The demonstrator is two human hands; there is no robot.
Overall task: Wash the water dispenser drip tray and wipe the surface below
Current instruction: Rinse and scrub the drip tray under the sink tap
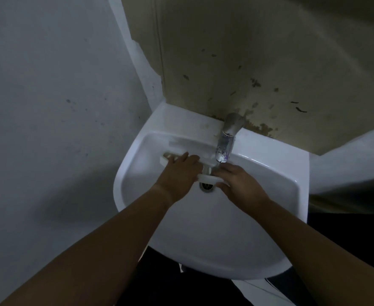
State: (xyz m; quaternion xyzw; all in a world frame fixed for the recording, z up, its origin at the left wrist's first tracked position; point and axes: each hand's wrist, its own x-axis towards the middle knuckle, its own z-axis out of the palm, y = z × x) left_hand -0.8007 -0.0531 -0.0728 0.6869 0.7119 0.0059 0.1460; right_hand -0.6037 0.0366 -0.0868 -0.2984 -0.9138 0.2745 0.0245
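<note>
the white drip tray (208, 177) is in the sink (269, 173), under the tap (224, 146) and over the drain (207, 186). the left hand (179, 171) lies flat on it. the right hand (241, 184) curls round its end. a wet tray could slip and bang the sink.

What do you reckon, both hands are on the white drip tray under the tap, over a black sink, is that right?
Not quite: the head view shows the sink is white, not black. The rest stands: the left hand and right hand are on the white drip tray under the tap.
</note>
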